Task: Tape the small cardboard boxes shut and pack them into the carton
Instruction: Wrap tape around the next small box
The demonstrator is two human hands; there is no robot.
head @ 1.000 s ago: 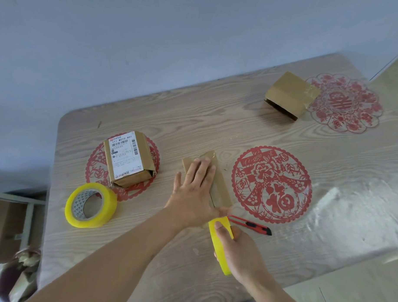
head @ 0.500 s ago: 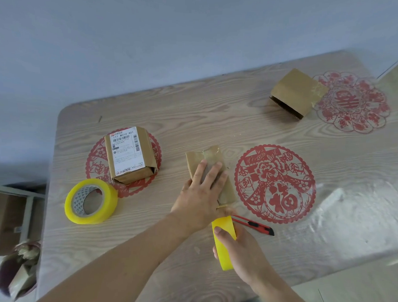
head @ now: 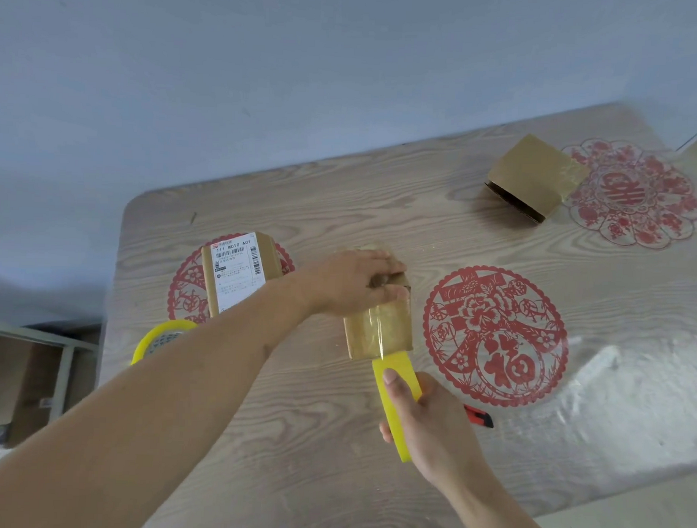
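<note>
Two hands work one small box (head: 378, 328) in the head view: the left hand (head: 350, 281) grips its far end with fingers curled over the top and thumb on the side, while the right hand (head: 428, 420), nearer the body, holds the yellow tape roll (head: 398, 388), thumb pressed on its outer face. Clear tape runs along the box's long axis, far to near, so the roll lies just beside the near edge, and the pull should follow that line toward the body

Pale blue wall (head: 305, 84), wood-grain table (head: 380, 209), red paper-cuts (head: 494, 336)
</note>
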